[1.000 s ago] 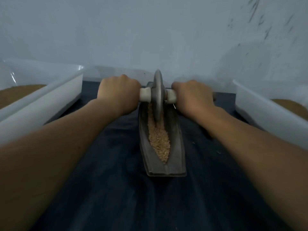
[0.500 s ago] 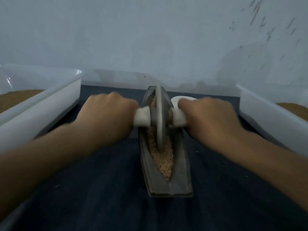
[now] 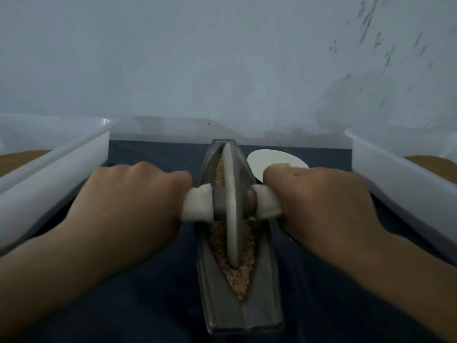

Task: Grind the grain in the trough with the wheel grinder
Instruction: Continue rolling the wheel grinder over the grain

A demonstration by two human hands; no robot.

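Note:
A grey boat-shaped trough lies lengthwise on the dark cloth in front of me. Tan grain fills its groove. The wheel grinder, a grey disc on a cloth-wrapped axle, stands upright in the groove over the middle of the trough. My left hand grips the left handle, and my right hand grips the right handle. The disc's lower edge is buried in the grain.
White plastic tubs holding brown material stand at the left and right of the cloth. A small white dish sits behind my right hand. A pale wall rises just beyond the trough's far end.
The wheel has rolled from the trough's far end back toward me, to the middle of the groove. Both hands came nearer with it, uncovering the white dish behind.

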